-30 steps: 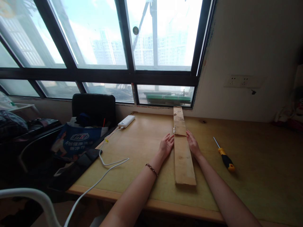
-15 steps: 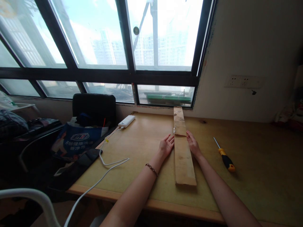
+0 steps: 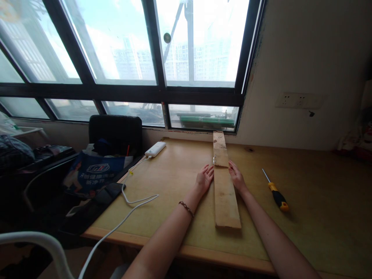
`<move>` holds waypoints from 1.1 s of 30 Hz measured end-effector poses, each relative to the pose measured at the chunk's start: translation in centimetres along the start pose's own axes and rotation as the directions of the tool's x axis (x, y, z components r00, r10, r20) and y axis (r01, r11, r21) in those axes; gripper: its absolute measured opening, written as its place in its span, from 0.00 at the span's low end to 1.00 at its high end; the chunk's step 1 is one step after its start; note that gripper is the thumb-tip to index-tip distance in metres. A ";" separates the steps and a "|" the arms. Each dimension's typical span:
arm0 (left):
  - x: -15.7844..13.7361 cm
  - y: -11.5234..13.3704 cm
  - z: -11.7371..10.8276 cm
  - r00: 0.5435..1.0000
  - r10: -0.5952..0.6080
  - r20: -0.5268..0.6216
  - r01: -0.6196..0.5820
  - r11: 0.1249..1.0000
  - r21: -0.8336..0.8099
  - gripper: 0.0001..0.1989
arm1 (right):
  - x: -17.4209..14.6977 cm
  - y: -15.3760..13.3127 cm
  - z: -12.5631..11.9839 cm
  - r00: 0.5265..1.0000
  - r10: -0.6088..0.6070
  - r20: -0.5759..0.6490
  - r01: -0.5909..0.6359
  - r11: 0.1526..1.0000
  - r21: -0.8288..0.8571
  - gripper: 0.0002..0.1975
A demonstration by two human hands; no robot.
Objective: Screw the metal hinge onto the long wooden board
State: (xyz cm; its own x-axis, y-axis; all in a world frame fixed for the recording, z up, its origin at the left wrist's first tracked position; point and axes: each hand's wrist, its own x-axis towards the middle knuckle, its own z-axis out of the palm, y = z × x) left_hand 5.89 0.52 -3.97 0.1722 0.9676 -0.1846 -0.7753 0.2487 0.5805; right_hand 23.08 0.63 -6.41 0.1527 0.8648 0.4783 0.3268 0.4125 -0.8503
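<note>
A long wooden board (image 3: 226, 197) lies lengthwise on the table in front of me. A shorter wooden piece (image 3: 221, 157) is at its far end, with a visible seam between the two. Small metal hardware, perhaps a hinge (image 3: 214, 160), shows at the left edge by the seam. My left hand (image 3: 204, 179) rests palm up on the left, open, its fingertips at the board's edge. On the right side, my right hand (image 3: 236, 178) is open, fingers extended against the edge near the seam; some fingertips are partly hidden by the wood.
A yellow-and-black screwdriver (image 3: 278, 196) lies right of my right arm on the table (image 3: 180, 232). A white power bank (image 3: 155, 149) with a white cable (image 3: 139, 200) sits at the left edge. A black chair (image 3: 115, 131) holding a blue bag (image 3: 93, 170) stands beyond.
</note>
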 end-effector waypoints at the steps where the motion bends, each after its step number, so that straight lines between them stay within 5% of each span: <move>1: -0.2 0.0 0.2 0.997 0.076 -0.015 -0.075 0.995 0.071 0.12 | 0.0 -0.1 0.0 1.000 0.003 -0.006 -0.003 1.000 0.004 0.25; 6: -2.9 0.5 1.8 0.885 0.428 0.183 -0.463 0.771 0.436 0.16 | -0.4 -0.9 -0.2 0.996 0.069 -0.050 -0.068 0.997 0.027 0.26; 11: -4.4 0.4 2.5 0.816 0.373 0.442 -0.577 0.580 0.575 0.15 | -0.7 -1.3 -0.3 0.992 0.062 -0.108 -0.059 0.998 0.032 0.25; 19: -3.6 0.0 2.0 0.784 0.360 0.505 -0.621 0.453 0.640 0.15 | -0.8 -2.7 -0.4 0.996 -0.005 -0.088 0.006 1.000 0.011 0.25; 25: -4.4 0.3 2.9 0.828 0.360 0.430 -0.560 0.525 0.641 0.08 | -0.8 -3.5 -0.3 0.997 -0.072 -0.028 0.074 0.995 0.065 0.25; 33: -4.6 0.1 3.6 0.912 0.330 0.245 -0.410 0.682 0.605 0.14 | -0.7 -3.7 -0.5 0.984 -0.156 0.082 0.156 0.988 0.001 0.26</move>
State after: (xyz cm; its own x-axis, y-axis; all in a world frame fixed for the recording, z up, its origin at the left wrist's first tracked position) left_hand 7.22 -3.79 -0.24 0.0505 0.9747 0.2178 -0.2316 -0.2007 0.9519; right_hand 22.17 -1.65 -3.47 0.0229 0.8105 0.5853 0.3455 0.5430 -0.7654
